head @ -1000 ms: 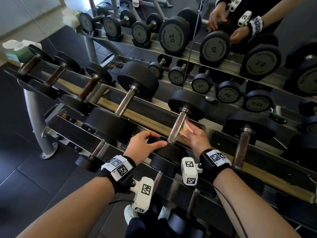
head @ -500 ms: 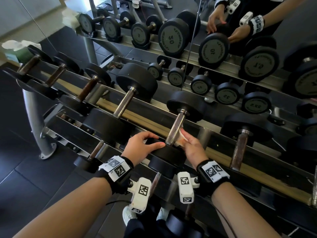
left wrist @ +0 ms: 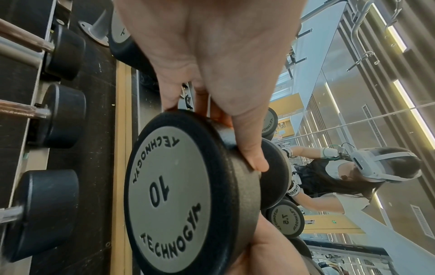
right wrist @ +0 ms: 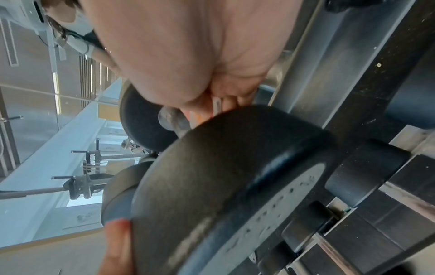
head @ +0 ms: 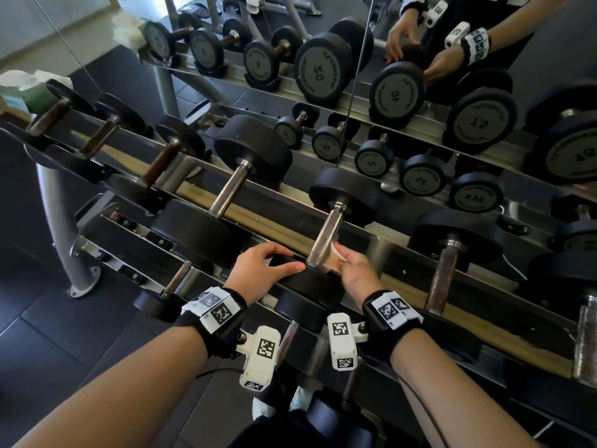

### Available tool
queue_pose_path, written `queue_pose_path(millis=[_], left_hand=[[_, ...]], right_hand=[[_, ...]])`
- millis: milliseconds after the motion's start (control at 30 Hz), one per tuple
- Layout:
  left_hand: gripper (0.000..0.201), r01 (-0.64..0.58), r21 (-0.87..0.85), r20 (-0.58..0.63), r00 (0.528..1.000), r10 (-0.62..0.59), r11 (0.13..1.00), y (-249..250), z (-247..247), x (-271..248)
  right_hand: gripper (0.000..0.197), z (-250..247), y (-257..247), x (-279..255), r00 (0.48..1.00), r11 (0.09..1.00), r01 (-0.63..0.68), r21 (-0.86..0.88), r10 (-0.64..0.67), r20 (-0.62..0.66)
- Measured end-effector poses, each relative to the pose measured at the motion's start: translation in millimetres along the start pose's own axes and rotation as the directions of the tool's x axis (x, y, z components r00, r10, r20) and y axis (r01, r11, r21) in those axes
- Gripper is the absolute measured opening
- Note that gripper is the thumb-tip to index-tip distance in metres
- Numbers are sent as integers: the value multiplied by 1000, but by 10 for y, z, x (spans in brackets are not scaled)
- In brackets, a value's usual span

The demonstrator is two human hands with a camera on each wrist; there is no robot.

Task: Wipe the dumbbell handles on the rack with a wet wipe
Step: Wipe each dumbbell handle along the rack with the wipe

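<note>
A row of black dumbbells lies across the rack (head: 290,221). My left hand (head: 284,263) grips the near head (head: 310,282) of the one marked 10, with the thumb and fingers curled over its rim. The left wrist view shows that head (left wrist: 169,195) with my thumb (left wrist: 254,154) on its edge. My right hand (head: 342,257) pinches a white wet wipe (head: 332,257), stained orange, against the low end of this dumbbell's metal handle (head: 326,231). In the right wrist view the wipe (right wrist: 200,115) sits by the handle (right wrist: 169,119), just behind the near head (right wrist: 235,167).
Rusty-handled dumbbells lie at the right (head: 442,273) and left (head: 161,163), and a larger one (head: 229,192) is next to my left hand. A mirror (head: 355,76) behind the rack reflects the weights and my hands. A lower tier holds smaller dumbbells (head: 174,282). A wipes pack (head: 29,88) stands far left.
My right hand has slid the wipe down the handle toward the near head. My left hand has stayed on that head.
</note>
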State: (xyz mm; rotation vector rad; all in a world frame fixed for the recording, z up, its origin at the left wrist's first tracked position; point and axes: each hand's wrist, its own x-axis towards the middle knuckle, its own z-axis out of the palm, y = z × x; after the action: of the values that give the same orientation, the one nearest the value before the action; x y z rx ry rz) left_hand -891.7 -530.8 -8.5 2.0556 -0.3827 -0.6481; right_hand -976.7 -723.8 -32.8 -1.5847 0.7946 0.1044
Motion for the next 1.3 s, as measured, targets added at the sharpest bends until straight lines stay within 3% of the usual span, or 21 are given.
queue_pose_path(millis=[133, 267, 467, 633, 767, 933, 1067, 1200, 1300], left_hand=[[32, -6, -11, -12, 1000, 6, 1000, 12, 6, -8], [30, -8, -55, 7, 1000, 9, 998, 25, -3, -13], [23, -36, -34, -13, 999, 35, 999, 32, 2, -20], [23, -53, -27, -36, 998, 52, 998, 19, 22, -32], [20, 1, -66, -15, 1000, -2, 998, 70, 4, 18], [6, 39, 7, 83, 996, -39, 999, 302, -4, 44], [11, -102, 114, 1, 995, 102, 988, 617, 229, -51], [18, -249, 134, 13, 968, 250, 959, 947, 713, -269], [18, -262, 132, 108, 962, 249, 956, 1036, 1055, -408]], right_hand=[[40, 70, -2, -3, 999, 995, -51, 82, 52, -8], [39, -34, -1, -128, 1000, 977, -19, 213, 22, -12], [35, 134, -62, -93, 996, 998, 40, 43, -36, -80], [41, 83, -98, -207, 996, 997, 63, 40, -60, -64], [44, -35, -151, -322, 990, 986, 137, 92, -134, -38], [41, -338, -154, -449, 985, 962, 168, 213, -158, -64], [41, -719, -229, -627, 971, 941, 237, 243, -231, -54], [47, -1347, -211, -834, 942, 943, 326, 72, -317, -112], [42, -1838, -44, -947, 931, 947, 318, -51, -322, -172]])
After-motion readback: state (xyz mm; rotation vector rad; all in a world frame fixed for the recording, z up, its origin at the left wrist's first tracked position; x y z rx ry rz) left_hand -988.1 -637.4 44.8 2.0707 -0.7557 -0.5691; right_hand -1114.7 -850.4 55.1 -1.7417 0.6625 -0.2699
